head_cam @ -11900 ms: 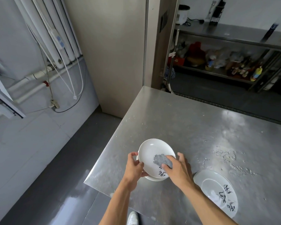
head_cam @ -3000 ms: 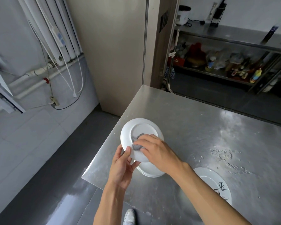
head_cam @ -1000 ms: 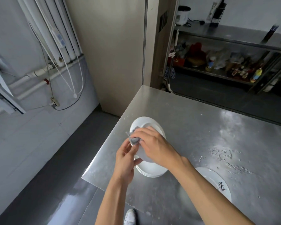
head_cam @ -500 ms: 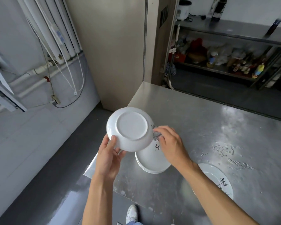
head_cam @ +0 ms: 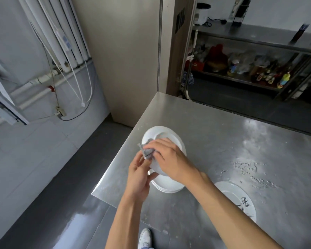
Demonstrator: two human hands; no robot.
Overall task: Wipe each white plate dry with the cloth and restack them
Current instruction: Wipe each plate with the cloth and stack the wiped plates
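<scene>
I hold a white plate [head_cam: 166, 139] tilted in the air above the near left corner of the steel table [head_cam: 223, 141], its underside toward me. My left hand [head_cam: 138, 174] grips its lower left rim. My right hand [head_cam: 169, 159] presses a small grey cloth [head_cam: 147, 151] against the plate's left edge, fingers curled over it. Directly below stands a short stack of white plates [head_cam: 167, 185] on the table. A single white plate with black brush lettering [head_cam: 239, 200] lies to the right, partly hidden by my right forearm.
Water drops [head_cam: 248, 168] lie on the table right of the stack. The table's left edge drops to a dark floor, where my white shoe [head_cam: 144, 238] shows. Pipes and cables run along the left wall; a cluttered steel shelf stands beyond the table.
Half a second ago the plate was held out to the left with the cloth off it. Now it is back over the stack and my right hand rubs the cloth on its left edge.
</scene>
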